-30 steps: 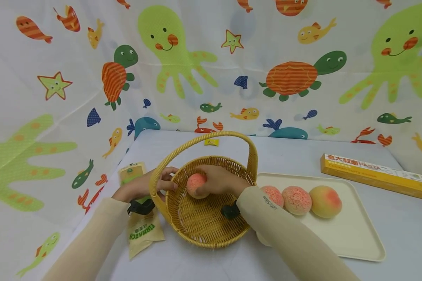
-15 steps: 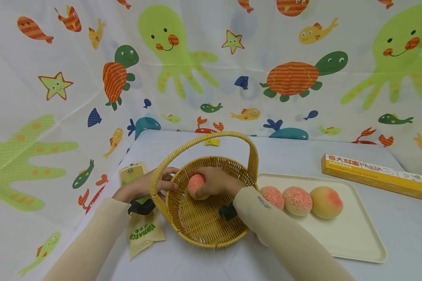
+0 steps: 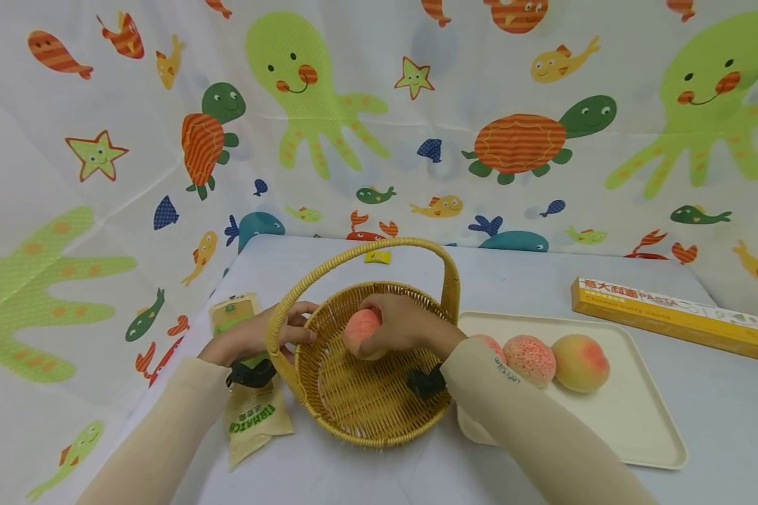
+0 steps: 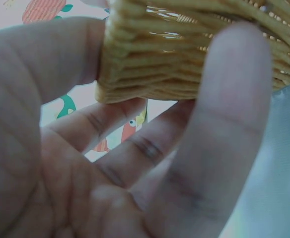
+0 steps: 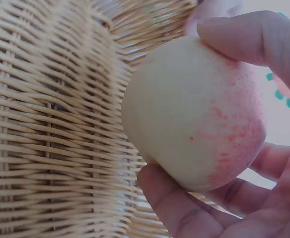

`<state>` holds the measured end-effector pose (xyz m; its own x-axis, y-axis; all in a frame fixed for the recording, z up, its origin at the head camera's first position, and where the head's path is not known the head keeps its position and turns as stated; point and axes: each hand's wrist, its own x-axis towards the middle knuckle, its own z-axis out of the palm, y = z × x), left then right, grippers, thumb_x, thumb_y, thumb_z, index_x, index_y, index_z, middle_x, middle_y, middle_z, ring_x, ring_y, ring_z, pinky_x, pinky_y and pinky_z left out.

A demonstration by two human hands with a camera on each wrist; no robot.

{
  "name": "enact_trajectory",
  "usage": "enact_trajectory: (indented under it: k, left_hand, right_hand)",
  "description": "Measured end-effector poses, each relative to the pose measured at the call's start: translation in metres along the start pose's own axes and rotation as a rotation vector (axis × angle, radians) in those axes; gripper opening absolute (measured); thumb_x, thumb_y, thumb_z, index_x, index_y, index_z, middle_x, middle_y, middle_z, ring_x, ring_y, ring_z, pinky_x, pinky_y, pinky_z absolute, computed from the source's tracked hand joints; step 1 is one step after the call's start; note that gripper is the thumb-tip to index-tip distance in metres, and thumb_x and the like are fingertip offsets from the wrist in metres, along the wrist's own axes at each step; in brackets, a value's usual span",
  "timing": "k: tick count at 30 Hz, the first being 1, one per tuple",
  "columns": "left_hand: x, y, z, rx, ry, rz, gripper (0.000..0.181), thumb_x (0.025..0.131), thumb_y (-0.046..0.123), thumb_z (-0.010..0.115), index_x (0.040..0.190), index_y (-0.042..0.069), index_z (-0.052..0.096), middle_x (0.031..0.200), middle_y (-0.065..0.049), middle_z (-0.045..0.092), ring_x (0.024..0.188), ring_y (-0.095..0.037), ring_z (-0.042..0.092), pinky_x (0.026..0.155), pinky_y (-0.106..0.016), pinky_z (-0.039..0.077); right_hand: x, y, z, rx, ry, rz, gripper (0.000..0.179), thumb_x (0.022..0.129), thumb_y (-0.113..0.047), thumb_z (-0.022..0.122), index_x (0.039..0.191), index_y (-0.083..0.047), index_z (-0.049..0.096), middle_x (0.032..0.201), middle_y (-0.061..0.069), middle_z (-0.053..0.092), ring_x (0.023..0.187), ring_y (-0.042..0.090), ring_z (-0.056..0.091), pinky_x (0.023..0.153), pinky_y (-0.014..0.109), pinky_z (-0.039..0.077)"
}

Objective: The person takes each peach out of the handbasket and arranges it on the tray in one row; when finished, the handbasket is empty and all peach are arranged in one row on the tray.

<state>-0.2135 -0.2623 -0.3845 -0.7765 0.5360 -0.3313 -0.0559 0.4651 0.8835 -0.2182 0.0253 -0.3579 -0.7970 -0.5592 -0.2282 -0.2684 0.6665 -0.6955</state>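
Observation:
A pink and pale-yellow peach [image 3: 358, 334] is inside the round wicker basket [image 3: 379, 414], above its woven floor. My right hand [image 3: 404, 324] grips this peach, with thumb and fingers spread around it in the right wrist view; its pale underside [image 5: 175, 109] faces that camera. At the basket's left side, by the foot of the arched handle [image 3: 328, 265], my left hand [image 3: 259, 333] holds the rim. The left wrist view shows its fingers [image 4: 145, 141] against the woven wall [image 4: 150, 64].
Right of the basket, a cream tray [image 3: 638, 421] bears several peaches [image 3: 529, 358], partly behind the right sleeve. A pasta box [image 3: 669, 315] lies behind it. Under the left wrist lies a beige packet [image 3: 259, 417]. A small yellow packet [image 3: 377, 257] lies behind the basket.
My right hand has shifted slightly to the right within the basket, carrying the peach along. My left hand keeps its hold on the rim, and the basket stays in place.

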Motion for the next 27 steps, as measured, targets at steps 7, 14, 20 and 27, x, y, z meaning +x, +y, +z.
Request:
enact_trajectory:
  k: [7,14,20,27]
  left_hand:
    - [-0.001,-0.001,-0.001,-0.001,-0.012,0.013,0.061,0.100,0.014,0.064,0.154,-0.001,0.041,0.129,-0.029,0.065,0.112,-0.032,0.068,0.072,-0.043,0.064]
    - [-0.008,-0.002,-0.003,-0.006,-0.020,0.003,0.061,0.100,0.014,0.063,0.154,-0.001,0.040,0.130,-0.029,0.065,0.111,-0.033,0.069,0.072,-0.041,0.064]
    - [-0.008,-0.004,-0.005,-0.001,-0.030,0.017,0.061,0.100,0.015,0.064,0.154,0.000,0.041,0.129,-0.029,0.065,0.109,-0.032,0.070,0.072,-0.041,0.064]
    - [-0.004,-0.005,-0.004,0.013,-0.037,0.024,0.060,0.101,0.016,0.064,0.154,0.000,0.041,0.128,-0.029,0.066,0.109,-0.032,0.070,0.071,-0.039,0.064]
  right_hand:
    - [-0.036,0.005,-0.011,0.123,0.031,0.007,0.072,0.075,-0.031,0.085,0.141,-0.020,0.059,0.123,-0.001,0.063,0.101,0.018,0.062,0.082,0.033,0.057]
    - [-0.067,0.017,-0.013,0.230,0.064,-0.009,0.074,0.078,-0.027,0.085,0.147,-0.023,0.057,0.129,0.001,0.062,0.109,0.021,0.062,0.089,0.037,0.058]
    - [-0.093,0.031,-0.017,0.232,0.124,-0.017,0.071,0.079,-0.028,0.084,0.145,-0.023,0.057,0.127,0.003,0.063,0.109,0.022,0.062,0.089,0.038,0.056]
    - [-0.118,0.044,-0.020,0.301,0.209,0.002,0.069,0.080,-0.026,0.084,0.143,-0.022,0.057,0.128,0.006,0.064,0.107,0.025,0.064,0.084,0.037,0.058]
